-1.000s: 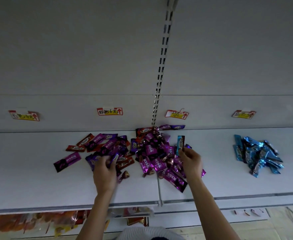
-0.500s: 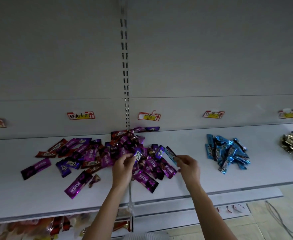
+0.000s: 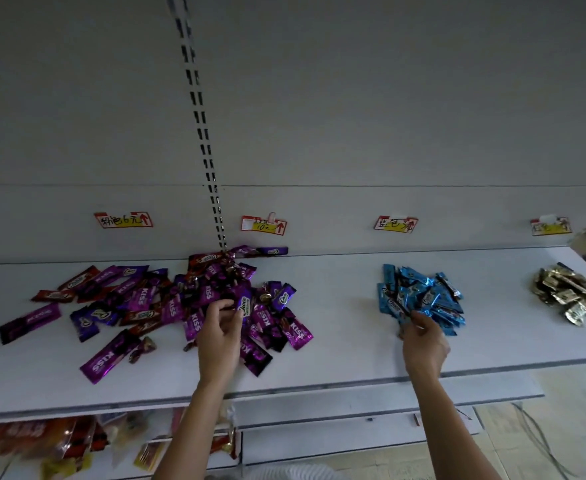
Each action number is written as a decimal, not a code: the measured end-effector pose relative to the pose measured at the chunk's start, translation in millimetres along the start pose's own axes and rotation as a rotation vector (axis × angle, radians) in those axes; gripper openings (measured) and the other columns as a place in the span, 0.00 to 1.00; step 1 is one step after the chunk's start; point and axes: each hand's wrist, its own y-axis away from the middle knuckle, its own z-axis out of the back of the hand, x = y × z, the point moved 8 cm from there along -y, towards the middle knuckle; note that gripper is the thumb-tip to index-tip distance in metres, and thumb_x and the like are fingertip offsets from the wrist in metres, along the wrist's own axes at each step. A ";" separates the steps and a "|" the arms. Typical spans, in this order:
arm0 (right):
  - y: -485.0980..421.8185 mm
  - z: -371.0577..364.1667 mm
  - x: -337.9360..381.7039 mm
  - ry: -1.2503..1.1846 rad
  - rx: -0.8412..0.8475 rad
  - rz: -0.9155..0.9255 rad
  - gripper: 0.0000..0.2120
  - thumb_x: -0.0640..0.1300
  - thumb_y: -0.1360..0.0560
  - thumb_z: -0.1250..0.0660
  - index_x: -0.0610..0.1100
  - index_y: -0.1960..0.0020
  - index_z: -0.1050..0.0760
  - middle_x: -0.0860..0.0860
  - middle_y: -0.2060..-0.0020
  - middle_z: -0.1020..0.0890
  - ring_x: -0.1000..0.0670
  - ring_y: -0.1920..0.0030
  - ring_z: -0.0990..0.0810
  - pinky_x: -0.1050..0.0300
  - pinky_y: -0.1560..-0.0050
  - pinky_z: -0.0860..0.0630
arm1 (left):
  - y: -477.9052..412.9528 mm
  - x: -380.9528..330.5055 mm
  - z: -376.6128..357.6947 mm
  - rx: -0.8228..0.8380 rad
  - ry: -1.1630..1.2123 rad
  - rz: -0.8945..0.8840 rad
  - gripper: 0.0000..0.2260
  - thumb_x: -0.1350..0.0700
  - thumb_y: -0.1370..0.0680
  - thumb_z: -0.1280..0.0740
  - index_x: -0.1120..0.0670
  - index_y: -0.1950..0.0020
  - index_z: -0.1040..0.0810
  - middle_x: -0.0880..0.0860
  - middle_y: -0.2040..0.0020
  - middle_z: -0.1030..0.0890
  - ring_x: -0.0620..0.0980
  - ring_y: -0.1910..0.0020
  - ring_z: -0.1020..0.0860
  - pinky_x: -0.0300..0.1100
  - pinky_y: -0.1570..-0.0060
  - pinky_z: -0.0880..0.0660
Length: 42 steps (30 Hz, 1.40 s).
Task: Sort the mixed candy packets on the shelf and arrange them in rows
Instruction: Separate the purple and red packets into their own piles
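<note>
Left hand [image 3: 219, 329] pinches glossy, oblong purple foil packet [image 3: 243, 305].

The shelf [image 3: 336, 306] is plain off-white under a flat pale grey wall. The mixed pile [image 3: 139, 299] is magenta, deep purple and red-brown foil, much of it stamped KISS in white. One purple packet [image 3: 243, 304] shows a white oval label with dark script. The blue pile [image 3: 433, 299] is glossy sky-blue with dark bands; a blue packet [image 3: 393, 304] bears white script. The far pile [image 3: 571, 292] glints pale gold. The tags [image 3: 123, 220] are red-edged, white or yellow, with black handwriting and red arrows. The strip [image 3: 201, 126] has black slots. The bags [image 3: 42, 441] below are orange, red and yellow.
</note>
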 end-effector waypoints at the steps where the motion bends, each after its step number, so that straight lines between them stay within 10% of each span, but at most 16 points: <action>1: 3.6 -0.4 3.0 -0.007 0.000 0.020 0.15 0.36 0.24 0.36 0.42 0.38 0.25 0.43 0.45 0.23 0.46 0.50 0.22 0.56 0.47 0.27 | 1.7 -0.2 3.8 -0.023 0.004 -0.002 0.07 0.59 0.22 0.36 0.54 0.45 0.27 0.45 0.58 0.23 0.41 0.58 0.24 0.30 0.63 0.31; 6: 34.3 -23.0 42.1 0.026 0.021 0.278 0.14 0.32 0.25 0.38 0.39 0.40 0.26 0.45 0.43 0.26 0.48 0.52 0.26 0.55 0.49 0.28 | 6.2 -2.4 32.8 -0.141 0.004 -0.020 0.10 0.62 0.22 0.37 0.52 0.43 0.26 0.46 0.55 0.23 0.39 0.58 0.25 0.29 0.62 0.31; 13: 98.6 -151.9 95.1 0.194 0.615 0.389 0.14 0.42 0.22 0.37 0.40 0.37 0.29 0.44 0.50 0.19 0.47 0.52 0.21 0.58 0.53 0.26 | 4.8 22.4 70.1 -0.191 0.013 0.162 0.12 0.62 0.22 0.38 0.59 0.38 0.26 0.52 0.51 0.25 0.49 0.52 0.26 0.42 0.52 0.30; 19: 97.6 -185.9 97.5 0.404 0.516 0.283 0.16 0.46 0.22 0.38 0.37 0.41 0.33 0.40 0.46 0.24 0.42 0.48 0.25 0.52 0.54 0.28 | -7.9 54.6 130.6 -0.319 0.048 0.277 0.03 0.62 0.21 0.39 0.58 0.52 0.26 0.49 0.61 0.25 0.51 0.58 0.27 0.40 0.64 0.33; 24: 102.3 -200.8 105.1 0.433 0.515 0.277 0.19 0.45 0.25 0.33 0.35 0.41 0.32 0.39 0.46 0.25 0.40 0.47 0.25 0.51 0.53 0.28 | -24.4 88.3 166.5 -0.341 0.024 0.386 0.04 0.60 0.22 0.38 0.59 0.49 0.27 0.55 0.55 0.23 0.55 0.53 0.25 0.45 0.54 0.32; 34: 112.4 -221.6 121.6 0.394 0.531 0.274 0.05 0.36 0.31 0.32 0.39 0.65 0.24 0.44 0.68 0.23 0.46 0.66 0.26 0.59 0.70 0.35 | -50.5 101.0 207.0 -0.316 -0.231 0.346 0.03 0.59 0.23 0.36 0.58 0.53 0.24 0.53 0.59 0.22 0.51 0.58 0.26 0.42 0.61 0.36; 42: 154.0 -218.0 168.4 0.077 0.367 0.611 0.08 0.35 0.25 0.35 0.37 0.47 0.24 0.45 0.53 0.23 0.46 0.56 0.25 0.54 0.58 0.28 | -85.0 113.7 208.0 -0.259 -0.597 0.152 0.09 0.55 0.28 0.28 0.56 0.66 0.20 0.57 0.68 0.22 0.60 0.63 0.23 0.47 0.62 0.28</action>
